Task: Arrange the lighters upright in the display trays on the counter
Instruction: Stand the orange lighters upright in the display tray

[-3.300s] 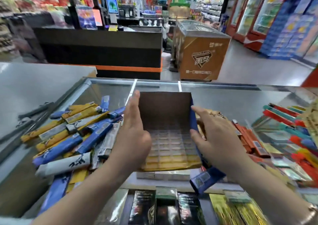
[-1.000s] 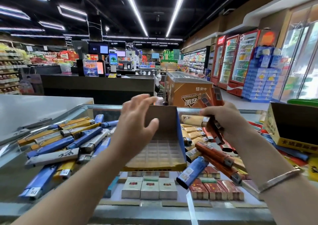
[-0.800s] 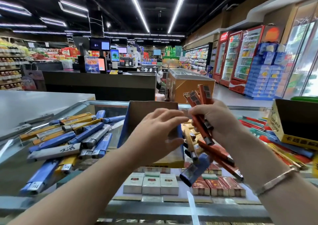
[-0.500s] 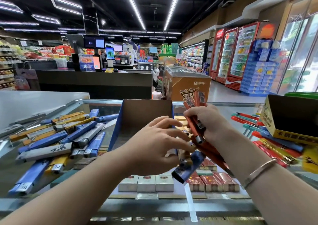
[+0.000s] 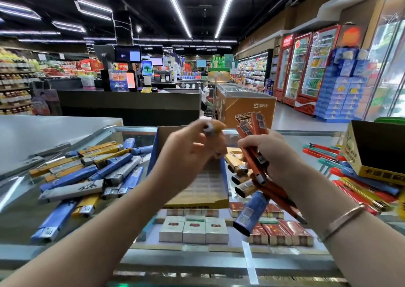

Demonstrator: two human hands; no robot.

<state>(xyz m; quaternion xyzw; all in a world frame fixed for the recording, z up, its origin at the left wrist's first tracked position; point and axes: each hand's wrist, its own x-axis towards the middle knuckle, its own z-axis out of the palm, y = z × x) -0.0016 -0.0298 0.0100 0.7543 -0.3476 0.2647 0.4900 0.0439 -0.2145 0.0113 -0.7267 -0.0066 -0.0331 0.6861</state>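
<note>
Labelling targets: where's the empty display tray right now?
Head view, centre: the display tray sits on the glass counter behind the left hand, between the blue-and-yellow lighter pile and the right hand.

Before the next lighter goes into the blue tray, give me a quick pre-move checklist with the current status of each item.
1. Tray slots free: ok, the visible grid holds no lighters.
2. Left hand has a lighter ready: ok, though blurred; its colour cannot be told.
3. Right hand holds spare stock: ok, it grips a bunch of orange lighters.
4. Lighter's lower end aimed at a slot: cannot tell, motion blur.
5. Tray steady: cannot tell, neither hand visibly holds it.
6. Loose blue lighter in front of the tray: not ok, it leans on other lighters near the counter edge.
</note>
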